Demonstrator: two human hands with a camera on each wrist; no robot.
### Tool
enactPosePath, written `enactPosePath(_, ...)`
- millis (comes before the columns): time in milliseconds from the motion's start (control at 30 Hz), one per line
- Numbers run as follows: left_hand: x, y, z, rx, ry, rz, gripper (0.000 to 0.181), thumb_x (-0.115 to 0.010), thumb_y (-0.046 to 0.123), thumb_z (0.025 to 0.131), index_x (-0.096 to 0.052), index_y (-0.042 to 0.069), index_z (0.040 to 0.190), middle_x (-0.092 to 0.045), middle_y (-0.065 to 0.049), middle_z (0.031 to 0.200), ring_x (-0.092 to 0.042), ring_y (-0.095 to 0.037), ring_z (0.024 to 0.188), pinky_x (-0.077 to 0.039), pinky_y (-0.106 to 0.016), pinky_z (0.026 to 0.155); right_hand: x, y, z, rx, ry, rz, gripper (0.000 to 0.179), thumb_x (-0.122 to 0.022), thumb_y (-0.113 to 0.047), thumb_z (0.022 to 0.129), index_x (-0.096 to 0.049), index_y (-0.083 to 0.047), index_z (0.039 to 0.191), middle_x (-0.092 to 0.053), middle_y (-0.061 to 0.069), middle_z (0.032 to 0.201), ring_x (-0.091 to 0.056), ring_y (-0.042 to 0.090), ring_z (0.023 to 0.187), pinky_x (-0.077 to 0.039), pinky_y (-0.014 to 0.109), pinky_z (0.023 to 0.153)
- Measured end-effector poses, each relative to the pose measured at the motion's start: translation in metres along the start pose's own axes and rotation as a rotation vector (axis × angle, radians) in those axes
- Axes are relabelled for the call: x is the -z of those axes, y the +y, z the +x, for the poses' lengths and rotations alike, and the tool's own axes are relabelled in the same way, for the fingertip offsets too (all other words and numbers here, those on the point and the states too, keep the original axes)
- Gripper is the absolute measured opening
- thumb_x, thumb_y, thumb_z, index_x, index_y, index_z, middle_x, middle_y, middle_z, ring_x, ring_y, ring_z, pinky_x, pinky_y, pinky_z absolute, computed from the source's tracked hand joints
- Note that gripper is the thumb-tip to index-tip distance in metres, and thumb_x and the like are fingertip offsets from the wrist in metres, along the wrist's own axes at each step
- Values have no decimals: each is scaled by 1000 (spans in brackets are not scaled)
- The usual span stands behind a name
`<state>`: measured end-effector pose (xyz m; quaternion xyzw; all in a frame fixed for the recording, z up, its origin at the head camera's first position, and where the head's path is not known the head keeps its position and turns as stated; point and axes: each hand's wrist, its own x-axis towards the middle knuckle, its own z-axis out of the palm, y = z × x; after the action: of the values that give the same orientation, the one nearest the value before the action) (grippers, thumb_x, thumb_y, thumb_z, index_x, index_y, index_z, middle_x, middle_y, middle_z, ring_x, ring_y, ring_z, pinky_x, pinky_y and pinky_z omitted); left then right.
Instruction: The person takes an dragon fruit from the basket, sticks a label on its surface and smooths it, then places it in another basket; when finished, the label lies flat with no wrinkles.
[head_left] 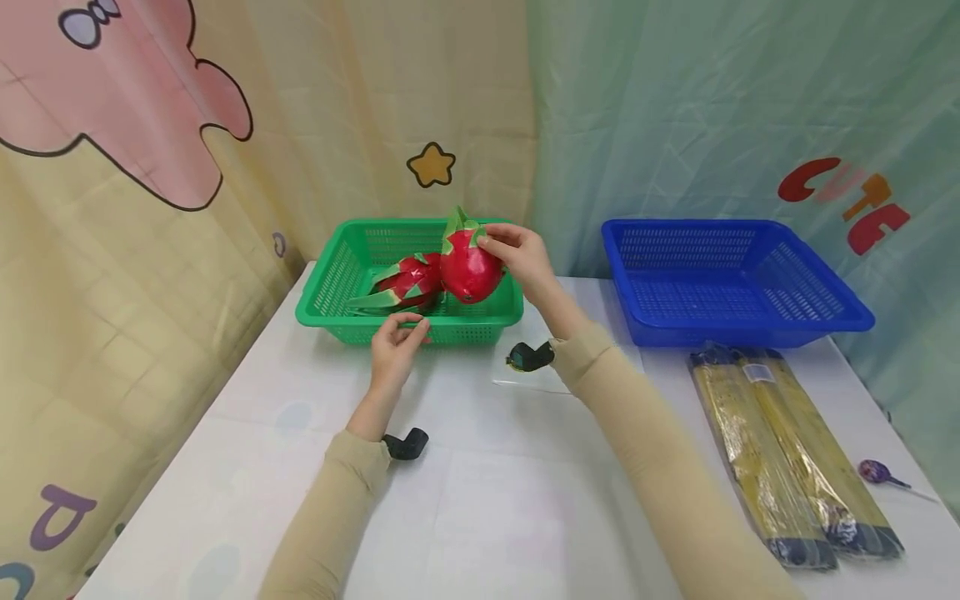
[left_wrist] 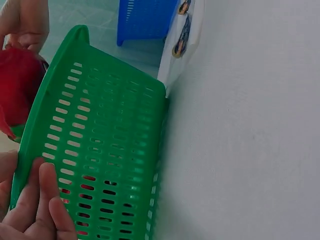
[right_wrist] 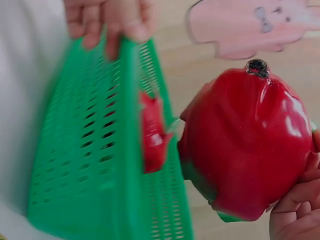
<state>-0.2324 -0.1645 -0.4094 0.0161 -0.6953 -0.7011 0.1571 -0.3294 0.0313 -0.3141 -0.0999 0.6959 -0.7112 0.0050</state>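
Note:
My right hand (head_left: pixel 519 254) holds a red dragon fruit (head_left: pixel 471 265) with green leaf tips over the right part of the green basket (head_left: pixel 360 329). In the right wrist view this dragon fruit (right_wrist: pixel 247 145) shows its dark stub end, with the fingers at its side. Another dragon fruit (head_left: pixel 412 282) lies inside the green basket, its long green leaves pointing left. My left hand (head_left: pixel 396 346) pinches the basket's near rim. In the left wrist view its fingers (left_wrist: pixel 47 185) lie against the outside of the slotted wall.
A blue basket (head_left: pixel 645 323) stands at the right back. In front of it lie two long, yellowish plastic-wrapped packs (head_left: pixel 787 450), with a lollipop (head_left: pixel 873 472) beside them. A clear flat packet (head_left: pixel 510 377) lies on the white table (head_left: pixel 465 517). Printed curtains (head_left: pixel 570 125) hang behind.

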Motion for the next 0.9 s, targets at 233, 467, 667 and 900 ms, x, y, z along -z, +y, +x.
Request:
enactPosePath(233, -4, 40, -19, -147, -55, 175, 19, -61, 12, 92, -58, -5, 100, -66, -23, 77, -65, -20, 68, -48, -25, 66, 37, -15, -46, 80, -128, 74, 13, -62, -5, 88, -68, -13, 97, -63, -2, 93, -59, 15, 88, -51, 27, 80)
enactPosePath(467, -12, 47, -22, -832, -203, 474, 69, -68, 57, 77, -56, 3, 118, -53, -14, 125, -44, -27, 120, -31, -45, 102, 74, -5, -90, 152, -458, 21, 23, -59, 0, 87, -70, -21, 93, -64, 0, 86, -59, 13, 76, -52, 24, 65)
enactPosePath(667, -30, 52, -42, -909, -577, 774, 104, -73, 68, 62, -37, 14, 143, -36, -7, 146, -30, -24, 135, -19, -52, 109, 82, 20, -108, 216, -754, 18, 15, -60, -3, 89, -67, -14, 97, -63, 2, 88, -57, 10, 70, -51, 23, 58)
enactPosePath(900, -44, 35, -58, -688, -691, 769, 92, -79, 58, 63, -45, 14, 136, -51, 1, 127, -47, -10, 113, -50, -31, 82, 86, 43, -121, 225, -737, -32, 15, -60, 2, 88, -65, -4, 100, -61, 5, 95, -56, 15, 81, -51, 25, 65)
